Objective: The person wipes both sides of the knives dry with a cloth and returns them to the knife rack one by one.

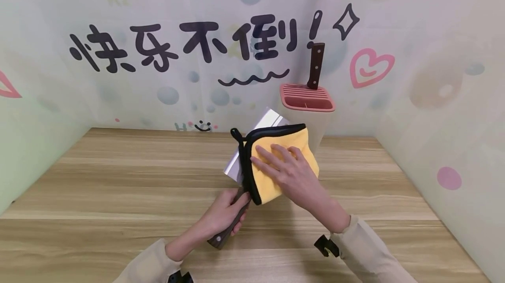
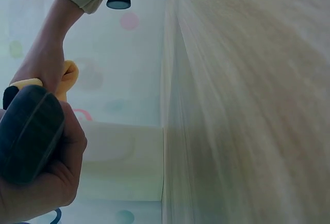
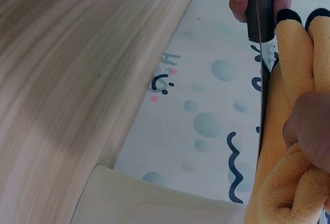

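A broad cleaver (image 1: 272, 118) is held up at a slant above the table, its shiny blade partly hidden by a cloth. My left hand (image 1: 222, 215) grips its dark wooden handle (image 1: 226, 232). My right hand (image 1: 297, 178) holds a yellow cloth (image 1: 266, 186) with black edging and a small loop against the blade, fingers spread over it. In the right wrist view, the folded cloth (image 3: 289, 84) lies along one side of the edge-on blade, with part of the right hand (image 3: 312, 131) among its folds. From the left wrist, the handle end (image 2: 31, 133) shows inside the left hand (image 2: 67, 175).
Behind the cloth stands a pale knife block (image 1: 317, 121) with a pink slotted top (image 1: 307, 110). Another brown-handled knife (image 1: 315, 66) sticks up from it. The wood-grain table (image 1: 138, 186) meets printed walls at the back and sides.
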Available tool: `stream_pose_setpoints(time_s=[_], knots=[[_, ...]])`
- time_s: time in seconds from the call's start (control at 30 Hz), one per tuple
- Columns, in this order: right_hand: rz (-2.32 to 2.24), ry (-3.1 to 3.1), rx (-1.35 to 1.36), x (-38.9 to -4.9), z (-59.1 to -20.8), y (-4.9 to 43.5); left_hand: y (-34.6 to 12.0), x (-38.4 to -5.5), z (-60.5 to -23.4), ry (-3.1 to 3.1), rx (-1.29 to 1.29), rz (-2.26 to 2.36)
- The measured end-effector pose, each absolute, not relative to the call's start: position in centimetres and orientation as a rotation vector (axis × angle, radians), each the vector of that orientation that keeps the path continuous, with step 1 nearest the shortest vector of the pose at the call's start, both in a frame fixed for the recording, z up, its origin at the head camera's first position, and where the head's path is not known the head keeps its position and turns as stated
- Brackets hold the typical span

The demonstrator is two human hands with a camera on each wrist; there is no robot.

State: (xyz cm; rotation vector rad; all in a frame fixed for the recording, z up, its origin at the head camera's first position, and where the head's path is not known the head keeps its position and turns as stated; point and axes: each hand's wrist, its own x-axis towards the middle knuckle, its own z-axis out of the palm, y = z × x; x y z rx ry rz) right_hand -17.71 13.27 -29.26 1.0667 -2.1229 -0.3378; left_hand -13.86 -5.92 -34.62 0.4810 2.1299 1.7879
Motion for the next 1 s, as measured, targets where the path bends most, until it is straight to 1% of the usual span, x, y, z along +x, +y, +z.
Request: stream_pose_setpoints(time_s=[0.5, 1.0], knots=[[-0.264, -2.237, 0.918, -19.6, -28.3, 13.6, -6.1, -13.7, -34.8, 2.147, 0.464, 1.759], [-0.252, -2.298, 0.765, -20.4, -27.9, 13.6, -6.2, -13.5, -35.0, 2.118, 0.451, 1.771]])
